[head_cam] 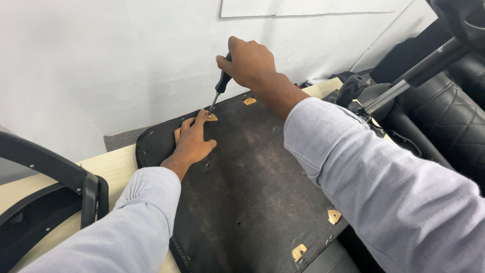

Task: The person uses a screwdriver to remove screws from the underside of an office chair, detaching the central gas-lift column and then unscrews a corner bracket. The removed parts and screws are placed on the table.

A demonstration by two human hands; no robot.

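Note:
A black chair seat pad [247, 177] lies upside down on a light wooden table [108, 164]. Its dark underside carries small brass brackets. My right hand [247, 63] is shut on a screwdriver [218, 91] with a black handle, held nearly upright. Its tip rests on a brass bracket [212, 117] at the pad's far left corner. My left hand [192, 141] lies flat on the pad, fingers spread, fingertips touching that bracket. Both arms wear light grey sleeves.
Other brass brackets sit at the far edge [249, 101] and near the right front corner [333, 216], [299, 251]. A black chair armrest frame [60, 182] stands at left. A chair base with gas cylinder [404, 86] and black quilted upholstery [454, 121] crowd the right. A white wall rises behind.

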